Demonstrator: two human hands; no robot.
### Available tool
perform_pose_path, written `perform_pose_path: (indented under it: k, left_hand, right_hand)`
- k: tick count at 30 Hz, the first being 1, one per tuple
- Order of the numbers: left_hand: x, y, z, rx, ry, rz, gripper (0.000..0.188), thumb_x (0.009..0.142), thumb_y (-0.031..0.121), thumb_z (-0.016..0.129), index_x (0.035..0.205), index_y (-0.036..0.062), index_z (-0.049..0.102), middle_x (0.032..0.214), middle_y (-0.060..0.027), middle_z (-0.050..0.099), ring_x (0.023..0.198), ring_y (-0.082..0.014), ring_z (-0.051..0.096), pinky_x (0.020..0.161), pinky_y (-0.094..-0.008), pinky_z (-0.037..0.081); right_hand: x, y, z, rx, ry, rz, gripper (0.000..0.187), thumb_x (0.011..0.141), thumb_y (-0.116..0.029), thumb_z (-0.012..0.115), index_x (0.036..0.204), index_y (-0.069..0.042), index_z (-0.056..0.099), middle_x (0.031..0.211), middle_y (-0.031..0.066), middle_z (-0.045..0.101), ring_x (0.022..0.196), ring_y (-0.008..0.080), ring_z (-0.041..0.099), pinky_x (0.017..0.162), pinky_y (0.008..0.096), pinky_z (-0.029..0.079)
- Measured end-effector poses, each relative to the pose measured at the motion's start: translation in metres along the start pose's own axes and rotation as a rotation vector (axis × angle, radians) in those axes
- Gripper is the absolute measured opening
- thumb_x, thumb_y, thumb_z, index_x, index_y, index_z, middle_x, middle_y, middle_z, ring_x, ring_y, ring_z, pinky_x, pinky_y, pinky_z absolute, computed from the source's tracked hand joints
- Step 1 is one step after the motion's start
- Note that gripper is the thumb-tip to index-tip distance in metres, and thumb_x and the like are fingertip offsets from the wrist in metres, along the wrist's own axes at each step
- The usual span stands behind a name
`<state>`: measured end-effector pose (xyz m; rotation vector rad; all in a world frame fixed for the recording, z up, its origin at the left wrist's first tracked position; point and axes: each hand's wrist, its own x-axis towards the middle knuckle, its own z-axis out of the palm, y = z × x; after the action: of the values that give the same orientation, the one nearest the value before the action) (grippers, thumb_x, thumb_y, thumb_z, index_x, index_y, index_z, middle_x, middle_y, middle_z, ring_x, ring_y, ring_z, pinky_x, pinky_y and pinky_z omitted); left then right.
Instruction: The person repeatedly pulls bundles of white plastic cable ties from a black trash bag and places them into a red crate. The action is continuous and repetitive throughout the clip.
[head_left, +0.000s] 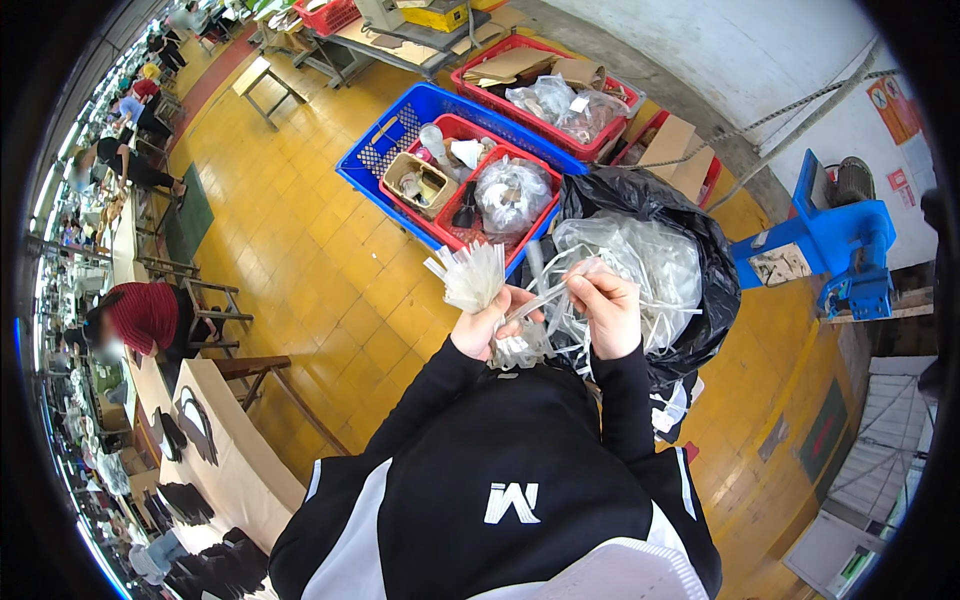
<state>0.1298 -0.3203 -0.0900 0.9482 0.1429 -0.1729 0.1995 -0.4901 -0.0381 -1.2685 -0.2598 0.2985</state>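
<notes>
My left hand [484, 324] is closed around a bundle of translucent plastic strips [468, 275], whose ends fan out above the fist. More of the bundle hangs below that hand. My right hand [612, 308] pinches the end of a loose clear strip [543, 299] that stretches across to the left hand. Just beyond and right of the hands, clear plastic bags and strips [665, 262] fill an open black plastic bag [718, 250]. Some strips trail over its near side.
Ahead stands a blue crate [400, 108] with a red basket inside, holding a tan tub [436, 192] and wrapped plastic. Behind it is another red crate [490, 60] of cardboard and plastic. A blue machine [850, 225] stands right. At left, people work along a table [235, 440].
</notes>
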Motion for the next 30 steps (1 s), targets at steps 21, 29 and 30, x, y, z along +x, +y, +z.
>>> perform_pose_path:
  k: [21,29,30]
  left_hand:
    - [0.013,-0.002,0.002,-0.187,0.175,0.012,0.046,0.088,0.037,0.049,0.11,-0.0044,0.051,0.087,-0.01,0.058,0.066,-0.0125,0.053,0.068,-0.0252,0.043]
    - [0.013,0.016,-0.02,0.033,0.049,-0.001,0.04,0.09,0.032,0.048,0.107,-0.0037,0.054,0.082,-0.0094,0.061,0.058,-0.0106,0.053,0.057,-0.0215,0.043]
    - [0.014,0.013,-0.02,0.061,-0.024,-0.031,0.04,0.09,0.032,0.048,0.107,-0.004,0.054,0.077,-0.0079,0.06,0.054,-0.0097,0.051,0.053,-0.0206,0.042]
  right_hand:
    - [-0.003,0.002,0.006,-0.041,0.054,-0.148,0.007,0.079,0.003,0.057,0.082,0.007,0.062,0.082,0.0067,0.054,0.072,0.012,0.051,0.066,0.0229,0.04]
    - [-0.001,-0.021,-0.001,-0.467,-0.236,-0.261,0.01,0.073,-0.004,0.063,0.081,-0.001,0.067,0.114,0.0108,0.055,0.102,0.0203,0.051,0.087,0.0317,0.036]
    - [0.001,-0.016,0.006,-0.452,-0.248,-0.233,0.012,0.071,-0.007,0.064,0.082,-0.003,0.068,0.121,0.0113,0.052,0.11,0.0224,0.047,0.092,0.0339,0.033]
